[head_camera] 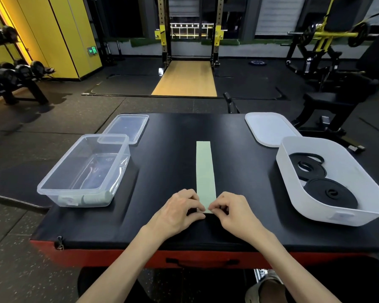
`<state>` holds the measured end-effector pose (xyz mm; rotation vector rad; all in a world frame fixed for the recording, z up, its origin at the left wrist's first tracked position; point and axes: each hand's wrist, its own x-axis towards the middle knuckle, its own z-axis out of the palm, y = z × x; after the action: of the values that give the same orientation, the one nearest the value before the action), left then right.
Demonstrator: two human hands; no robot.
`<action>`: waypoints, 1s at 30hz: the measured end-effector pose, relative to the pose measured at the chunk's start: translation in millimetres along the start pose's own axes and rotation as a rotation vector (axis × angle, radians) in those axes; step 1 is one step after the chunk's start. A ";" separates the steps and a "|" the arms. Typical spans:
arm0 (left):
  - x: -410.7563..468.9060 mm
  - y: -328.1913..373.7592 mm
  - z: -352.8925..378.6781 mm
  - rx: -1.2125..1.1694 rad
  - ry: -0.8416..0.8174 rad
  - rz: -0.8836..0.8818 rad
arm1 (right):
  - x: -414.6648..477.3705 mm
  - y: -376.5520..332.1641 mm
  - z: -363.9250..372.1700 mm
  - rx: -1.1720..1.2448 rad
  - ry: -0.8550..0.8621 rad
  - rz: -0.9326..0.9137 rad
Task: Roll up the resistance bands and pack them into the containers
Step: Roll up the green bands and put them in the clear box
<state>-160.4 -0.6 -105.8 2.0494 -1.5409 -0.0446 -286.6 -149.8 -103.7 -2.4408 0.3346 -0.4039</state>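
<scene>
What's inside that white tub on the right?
The white tub holds a loose black coil and a tighter black coil. Its near wall hides the floor in front of them.

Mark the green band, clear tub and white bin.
green band (204, 171), head view, middle of flat strip.
clear tub (74, 192), head view, near rim.
white bin (315, 212), head view, near outer wall.

Pale green band (205, 171) (black coils (319, 180) in white tub (337, 217)).

A dumbbell rack (20, 77) stands far left by yellow wall panels (59, 33), a wooden lifting platform (185, 78) lies far centre, a yellow weight machine (328, 38) far right
</scene>
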 end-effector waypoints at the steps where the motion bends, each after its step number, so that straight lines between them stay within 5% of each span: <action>1: -0.7 -0.2 0.2 0.006 0.010 0.003 | -1.2 0.8 1.3 -0.026 0.002 -0.023; 20: 2.0 0.7 8.1 0.138 0.050 0.056 | -6.1 8.4 12.8 -0.330 0.125 -0.307; 30: 8.2 7.6 -0.2 0.051 -0.033 -0.085 | -1.5 5.7 4.9 -0.173 0.049 -0.144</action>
<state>-164.2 -9.2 -99.7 2.1644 -1.4879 -0.0727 -287.0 -151.0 -111.3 -2.6373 0.2233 -0.5168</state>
